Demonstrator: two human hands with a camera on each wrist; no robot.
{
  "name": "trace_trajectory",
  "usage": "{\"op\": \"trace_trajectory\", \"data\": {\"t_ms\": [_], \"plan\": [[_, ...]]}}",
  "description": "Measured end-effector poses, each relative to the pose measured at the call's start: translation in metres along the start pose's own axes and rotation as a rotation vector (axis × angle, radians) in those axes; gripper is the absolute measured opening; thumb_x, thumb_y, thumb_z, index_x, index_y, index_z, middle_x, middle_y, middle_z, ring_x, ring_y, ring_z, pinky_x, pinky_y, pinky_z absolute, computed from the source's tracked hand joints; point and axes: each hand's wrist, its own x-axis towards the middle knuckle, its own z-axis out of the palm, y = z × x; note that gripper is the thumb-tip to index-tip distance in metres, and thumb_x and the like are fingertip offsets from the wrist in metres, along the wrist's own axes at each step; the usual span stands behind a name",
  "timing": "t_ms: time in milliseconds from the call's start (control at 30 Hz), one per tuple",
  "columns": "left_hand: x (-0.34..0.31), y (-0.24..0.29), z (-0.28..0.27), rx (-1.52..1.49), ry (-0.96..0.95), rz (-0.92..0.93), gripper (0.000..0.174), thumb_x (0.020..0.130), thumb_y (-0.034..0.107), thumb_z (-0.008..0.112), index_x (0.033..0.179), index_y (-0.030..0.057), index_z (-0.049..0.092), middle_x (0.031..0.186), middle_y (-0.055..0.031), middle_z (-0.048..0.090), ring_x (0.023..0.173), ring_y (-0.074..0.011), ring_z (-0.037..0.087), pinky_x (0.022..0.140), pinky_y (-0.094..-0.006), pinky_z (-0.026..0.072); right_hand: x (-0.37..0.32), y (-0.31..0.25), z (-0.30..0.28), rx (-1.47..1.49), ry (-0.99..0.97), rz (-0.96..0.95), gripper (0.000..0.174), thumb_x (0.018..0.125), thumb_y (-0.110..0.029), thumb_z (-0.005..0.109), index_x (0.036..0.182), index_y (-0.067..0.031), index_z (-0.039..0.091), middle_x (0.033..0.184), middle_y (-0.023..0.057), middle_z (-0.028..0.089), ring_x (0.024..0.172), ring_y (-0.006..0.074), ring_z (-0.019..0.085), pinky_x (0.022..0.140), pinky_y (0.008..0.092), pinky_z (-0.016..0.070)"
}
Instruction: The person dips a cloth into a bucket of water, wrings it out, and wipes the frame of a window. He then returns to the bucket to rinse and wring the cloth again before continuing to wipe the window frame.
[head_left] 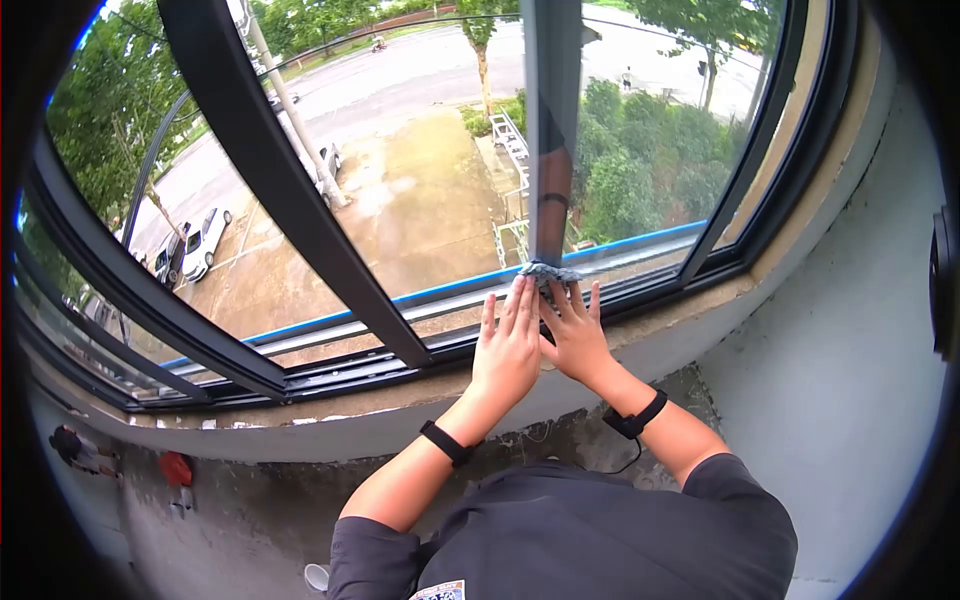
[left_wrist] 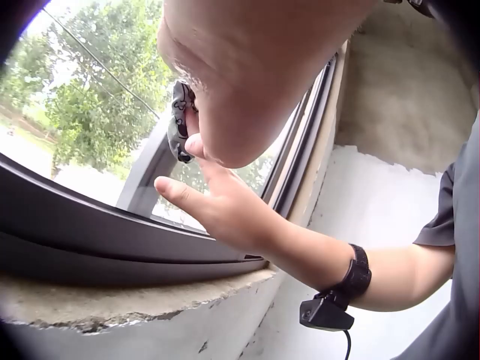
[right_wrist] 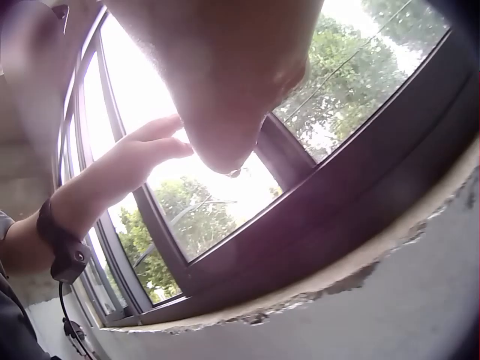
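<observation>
My left hand (head_left: 508, 345) and right hand (head_left: 578, 340) lie side by side at the lower part of the window, fingers extended forward. Under the fingertips of both is a crumpled grey cloth (head_left: 548, 270), pressed at the foot of a dark upright window bar (head_left: 553, 120). The left wrist view shows black markings on the cloth (left_wrist: 178, 124), partly hidden behind the left hand. There the right thumb (left_wrist: 176, 189) stands out from its fingers. In the right wrist view the cloth is hidden behind the right hand (right_wrist: 225, 90).
Dark sliding frames (head_left: 290, 180) and glass panes curve around in front. Below them runs a rough, chipped sill (head_left: 290, 420) over a pale wall. Down on the floor at left are a red object (head_left: 175, 468) and a white container (head_left: 317, 576). Outside are trees and parked cars (head_left: 205, 243).
</observation>
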Motion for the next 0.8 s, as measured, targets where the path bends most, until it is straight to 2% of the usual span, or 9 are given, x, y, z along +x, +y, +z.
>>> {"op": "trace_trajectory", "data": {"t_ms": [33,67,100,200,300,433,500,667,800], "plan": [[-0.011,-0.011,-0.007,-0.006,0.020,-0.049,0.070,0.091,0.019,0.052,0.153,-0.0097,0.041,0.167,-0.0214,0.031,0.161,-0.0305,0.018,0.128,-0.0558,0.0068,0.010,-0.017,-0.002,-0.031,0.002,-0.052,0.074,0.090,-0.041,0.071,0.156,-0.0201,0.046,0.165,0.0133,0.036,0.155,0.0395,0.028,0.121,0.0716,0.0067],[-0.023,-0.023,-0.013,-0.065,0.036,-0.096,0.072,0.089,0.019,0.056,0.153,-0.0106,0.042,0.166,-0.0241,0.031,0.159,-0.0325,0.022,0.126,-0.0523,0.0181,0.020,-0.031,-0.005,-0.050,-0.021,-0.099,0.074,0.090,-0.041,0.071,0.157,-0.0211,0.046,0.165,0.0121,0.036,0.155,0.0385,0.028,0.122,0.0713,0.0061],[-0.040,-0.034,-0.015,-0.073,0.046,-0.114,0.072,0.089,0.019,0.056,0.153,-0.0106,0.042,0.166,-0.0241,0.031,0.159,-0.0325,0.022,0.126,-0.0523,0.0181,0.028,-0.046,-0.008,-0.070,-0.050,-0.140,0.075,0.090,-0.042,0.071,0.157,-0.0221,0.045,0.164,0.0109,0.037,0.155,0.0375,0.028,0.122,0.0710,0.0055],[-0.070,-0.054,-0.010,0.001,0.122,-0.291,0.076,0.086,0.022,0.060,0.154,-0.0085,0.042,0.168,-0.0208,0.030,0.146,-0.0292,0.037,0.106,-0.0382,0.0342,0.046,-0.084,-0.009,-0.121,-0.060,-0.250,0.074,0.091,-0.042,0.071,0.158,-0.0258,0.044,0.164,0.0057,0.038,0.156,0.0339,0.027,0.123,0.0708,0.0038],[-0.093,-0.062,-0.010,-0.164,0.078,-0.384,0.083,0.080,0.015,0.064,0.153,-0.0128,0.037,0.166,-0.0264,0.027,0.141,-0.0361,0.039,0.110,-0.0427,0.0351,0.049,-0.113,0.001,-0.136,-0.102,-0.299,0.071,0.091,-0.040,0.071,0.155,-0.0216,0.047,0.162,0.0065,0.041,0.156,0.0339,0.027,0.123,0.0700,0.0038],[-0.118,-0.063,0.006,-0.252,0.090,-0.387,0.083,0.080,0.014,0.064,0.153,-0.0124,0.037,0.166,-0.0262,0.026,0.142,-0.0362,0.039,0.110,-0.0438,0.0365,0.036,-0.123,0.020,-0.183,-0.192,-0.281,0.069,0.090,-0.038,0.071,0.153,-0.0186,0.049,0.159,0.0079,0.044,0.155,0.0343,0.028,0.123,0.0696,0.0045],[-0.124,-0.060,0.016,-0.237,0.087,-0.403,0.079,0.081,0.019,0.063,0.152,-0.0084,0.041,0.165,-0.0207,0.032,0.140,-0.0297,0.041,0.106,-0.0390,0.0374,0.029,-0.121,0.026,-0.240,-0.193,-0.320,0.069,0.089,-0.038,0.071,0.152,-0.0176,0.050,0.158,0.0088,0.045,0.154,0.0347,0.029,0.123,0.0696,0.0058],[-0.149,-0.049,0.058,-0.425,-0.016,-0.429,0.088,0.078,0.011,0.066,0.156,-0.0102,0.031,0.166,-0.0256,0.025,0.145,-0.0359,0.038,0.112,-0.0472,0.0370,0.009,-0.115,0.039,-0.240,-0.341,-0.337,0.075,0.085,-0.034,0.076,0.152,-0.0174,0.050,0.157,0.0091,0.045,0.154,0.0315,0.031,0.124,0.0665,0.0118],[-0.152,-0.053,0.064,-0.424,-0.036,-0.390,0.090,0.079,0.012,0.067,0.158,-0.0081,0.029,0.167,-0.0259,0.024,0.147,-0.0362,0.037,0.113,-0.0498,0.0359,0.005,-0.115,0.044,-0.220,-0.317,-0.317,0.073,0.086,-0.034,0.075,0.152,-0.0160,0.049,0.157,0.0089,0.045,0.154,0.0309,0.032,0.124,0.0661,0.0129]]}}
